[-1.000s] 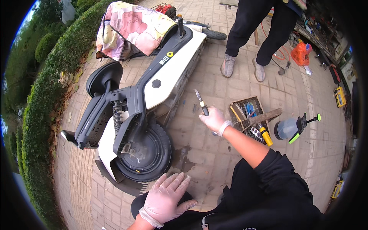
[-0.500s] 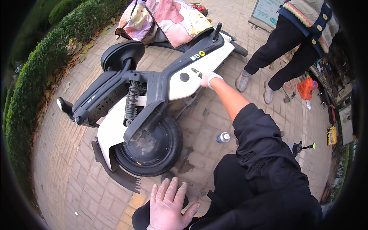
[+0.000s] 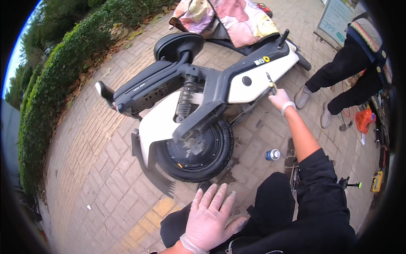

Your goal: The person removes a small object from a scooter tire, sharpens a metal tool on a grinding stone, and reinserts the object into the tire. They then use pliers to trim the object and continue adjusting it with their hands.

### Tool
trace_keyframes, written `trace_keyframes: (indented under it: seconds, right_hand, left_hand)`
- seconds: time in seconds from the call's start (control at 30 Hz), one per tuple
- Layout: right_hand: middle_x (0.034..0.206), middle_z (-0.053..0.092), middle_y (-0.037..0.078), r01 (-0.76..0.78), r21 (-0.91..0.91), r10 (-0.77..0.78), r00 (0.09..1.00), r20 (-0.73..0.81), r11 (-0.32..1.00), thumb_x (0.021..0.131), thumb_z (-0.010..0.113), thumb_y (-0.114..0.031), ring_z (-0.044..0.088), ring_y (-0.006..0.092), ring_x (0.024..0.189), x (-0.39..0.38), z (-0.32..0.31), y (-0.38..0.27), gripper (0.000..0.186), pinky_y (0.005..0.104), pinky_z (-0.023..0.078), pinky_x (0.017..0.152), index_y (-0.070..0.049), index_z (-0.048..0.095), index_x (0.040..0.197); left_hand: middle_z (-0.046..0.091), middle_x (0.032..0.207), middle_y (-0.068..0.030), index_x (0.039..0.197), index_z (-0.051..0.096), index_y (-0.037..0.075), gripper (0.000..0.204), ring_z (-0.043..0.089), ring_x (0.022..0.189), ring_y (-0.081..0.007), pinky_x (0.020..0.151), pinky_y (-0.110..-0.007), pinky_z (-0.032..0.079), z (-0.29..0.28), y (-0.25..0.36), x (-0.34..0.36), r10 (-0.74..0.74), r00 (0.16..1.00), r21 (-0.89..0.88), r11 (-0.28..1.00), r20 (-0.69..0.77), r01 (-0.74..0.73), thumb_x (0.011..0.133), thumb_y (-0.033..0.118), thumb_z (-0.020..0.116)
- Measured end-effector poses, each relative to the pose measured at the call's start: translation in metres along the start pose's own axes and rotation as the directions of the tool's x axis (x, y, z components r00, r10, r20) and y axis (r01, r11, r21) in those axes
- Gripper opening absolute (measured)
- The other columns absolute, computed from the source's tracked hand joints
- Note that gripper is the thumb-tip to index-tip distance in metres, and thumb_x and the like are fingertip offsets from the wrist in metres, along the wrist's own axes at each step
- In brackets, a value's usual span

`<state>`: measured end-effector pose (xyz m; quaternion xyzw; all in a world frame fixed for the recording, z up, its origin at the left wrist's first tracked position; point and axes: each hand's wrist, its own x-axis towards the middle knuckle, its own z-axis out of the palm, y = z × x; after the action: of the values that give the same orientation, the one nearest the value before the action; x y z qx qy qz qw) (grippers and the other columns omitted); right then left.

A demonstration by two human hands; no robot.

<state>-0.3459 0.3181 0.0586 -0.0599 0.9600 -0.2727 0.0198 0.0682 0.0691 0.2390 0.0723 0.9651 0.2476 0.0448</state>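
A black and white electric scooter [image 3: 258, 84] lies on its side on the pavement, its rear wheel [image 3: 196, 150] toward me. My right hand [image 3: 280, 100], in a thin clear glove, grips a pair of pliers [image 3: 271, 84] with the dark jaws pointing away. The pliers are over the lower edge of the white body panel; whether they touch it I cannot tell. My left hand [image 3: 211, 222], gloved too, is spread open in front of my knees, just short of the wheel, with nothing in it.
A small bottle [image 3: 272, 155] stands on the paving beside my right forearm. A pink padded cover [image 3: 241, 21] drapes the scooter's front. Another person [image 3: 338, 72] stands at the far right, near an orange bag [image 3: 364, 120] and a signboard [image 3: 332, 23]. A hedge [image 3: 63, 63] runs along the left.
The view has swung left, so everything sits further right. My right hand has drawn back from the white panel toward its edge, and the pliers show more fully. My left hand stays open.
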Motion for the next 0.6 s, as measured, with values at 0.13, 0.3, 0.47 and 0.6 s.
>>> trace_keyframes:
  seconds: [0.13,0.3,0.47,0.6]
  right_hand:
    - [0.068,0.052,-0.005,-0.247,0.563,-0.010,0.910,0.413,0.789,0.094,0.059,-0.018,0.049,0.0062,0.058,-0.100,0.040,0.050,0.015,0.0256,0.041,0.055,-0.005,0.065,0.093]
    - [0.070,0.058,0.000,-0.609,0.610,0.082,0.739,0.669,0.508,0.096,0.065,-0.030,0.056,0.0116,0.058,-0.216,0.159,0.092,0.022,0.0266,0.043,0.049,-0.011,0.061,0.087]
    - [0.069,0.059,0.002,-0.619,0.443,-0.059,0.539,0.840,0.649,0.094,0.065,-0.030,0.056,0.0143,0.055,-0.255,0.209,0.063,0.024,0.0265,0.045,0.050,-0.010,0.060,0.083]
    - [0.086,0.068,0.008,-0.750,0.341,-0.022,0.400,0.916,0.567,0.095,0.064,-0.025,0.064,0.0245,0.073,-0.240,0.184,0.030,0.013,0.0377,0.054,0.064,-0.012,0.066,0.096]
  left_hand:
    - [0.049,0.142,-0.0225,0.129,0.057,-0.003,0.064,0.038,0.139,-0.0382,0.119,-0.051,0.026,0.034,-0.003,-0.002,-0.063,0.985,-0.194,0.981,-0.164,0.031,0.087,0.043,0.069]
    - [0.062,0.111,-0.0114,0.098,0.072,0.006,0.041,0.053,0.111,-0.0281,0.103,-0.042,0.037,0.079,-0.035,0.029,-0.301,0.919,-0.125,0.953,-0.256,0.277,0.073,0.038,0.075]
    - [0.063,0.101,-0.0077,0.085,0.073,0.011,0.024,0.054,0.102,-0.0254,0.086,-0.037,0.043,0.085,-0.053,0.055,-0.299,0.852,-0.076,0.952,-0.430,0.295,0.066,0.025,0.079]
    - [0.066,0.096,-0.0113,0.083,0.076,0.014,0.020,0.063,0.097,-0.0313,0.082,-0.039,0.050,0.081,-0.062,0.060,-0.275,0.871,-0.106,0.961,-0.407,0.255,0.063,0.014,0.078]
